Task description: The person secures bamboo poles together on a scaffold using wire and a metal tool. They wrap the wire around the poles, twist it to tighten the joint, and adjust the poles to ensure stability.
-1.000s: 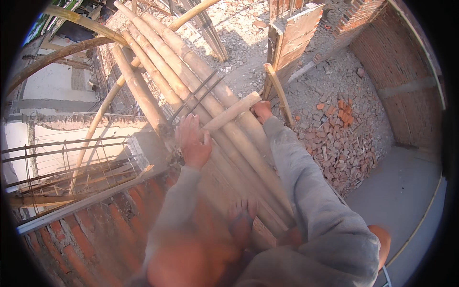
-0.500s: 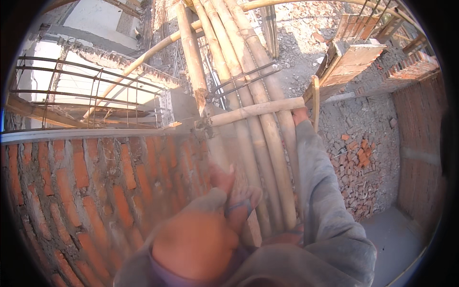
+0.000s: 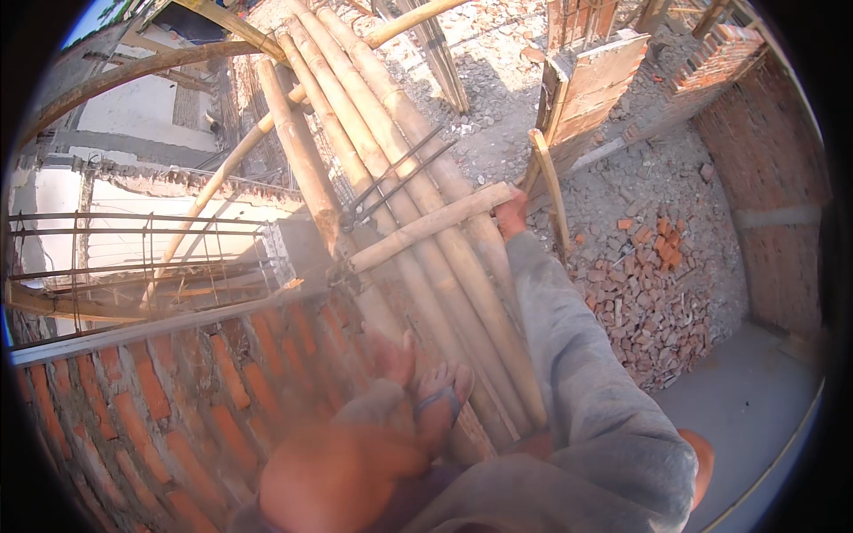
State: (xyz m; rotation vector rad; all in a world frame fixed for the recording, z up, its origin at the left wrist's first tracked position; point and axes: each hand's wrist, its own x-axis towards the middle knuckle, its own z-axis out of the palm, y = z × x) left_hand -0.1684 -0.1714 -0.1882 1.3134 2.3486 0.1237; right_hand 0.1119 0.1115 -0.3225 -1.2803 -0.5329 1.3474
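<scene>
My right hand (image 3: 511, 216) is closed around the right end of a short bamboo crosspiece (image 3: 431, 226), which lies slantwise over several long bamboo poles (image 3: 444, 209). My left hand (image 3: 391, 355) is low beside the brick wall, near the lower part of a bamboo pole (image 3: 378, 306). Its thumb stands apart from the other fingers, which are slightly blurred; whether it touches the pole is unclear. A bent steel bar (image 3: 400, 173) rests across the poles just beyond the crosspiece. My sandaled foot (image 3: 444, 386) is on the bamboo close to my left hand.
A brick wall (image 3: 169, 409) with rough mortar runs along the left, with a steel rebar cage (image 3: 133, 258) beyond it. Far below on the right lie broken bricks (image 3: 644, 302). A curved wooden piece (image 3: 551, 195) stands by my right hand, near a concrete column (image 3: 591, 89).
The view has turned, so the scene sits further left and tilts. My right hand keeps hold of the crosspiece, and my left hand stays low by the wall.
</scene>
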